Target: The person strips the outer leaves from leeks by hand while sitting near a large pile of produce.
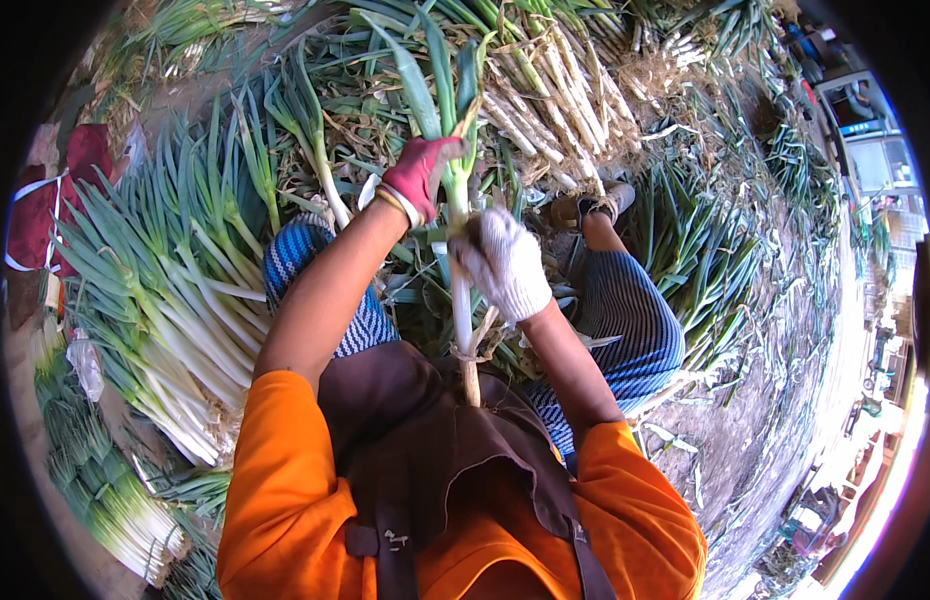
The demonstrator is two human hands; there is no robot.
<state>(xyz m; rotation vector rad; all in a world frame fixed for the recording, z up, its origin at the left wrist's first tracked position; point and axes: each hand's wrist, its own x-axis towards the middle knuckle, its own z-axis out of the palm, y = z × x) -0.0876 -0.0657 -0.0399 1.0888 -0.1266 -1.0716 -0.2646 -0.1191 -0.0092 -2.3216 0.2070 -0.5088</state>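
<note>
A long green onion (460, 292) stands roughly upright in front of my dark apron, its leaves pointing away from me. My left hand (423, 178), in a red glove, is closed around it where the green leaves fan out. In a white knitted glove, my right hand (504, 264) grips the pale stalk just below, fingers curled against it. A loose strip of dry outer skin (483, 330) hangs off the lower stalk, near the brownish base. What lies inside the right fist is hidden.
Cleaned white-stemmed green onions (187, 300) lie heaped at my left. Untrimmed onions with dry skins and roots (555, 97) are piled ahead. Stripped green leaves (690, 240) litter the ground on the right. A bundle of onions (119, 502) rests at the lower left.
</note>
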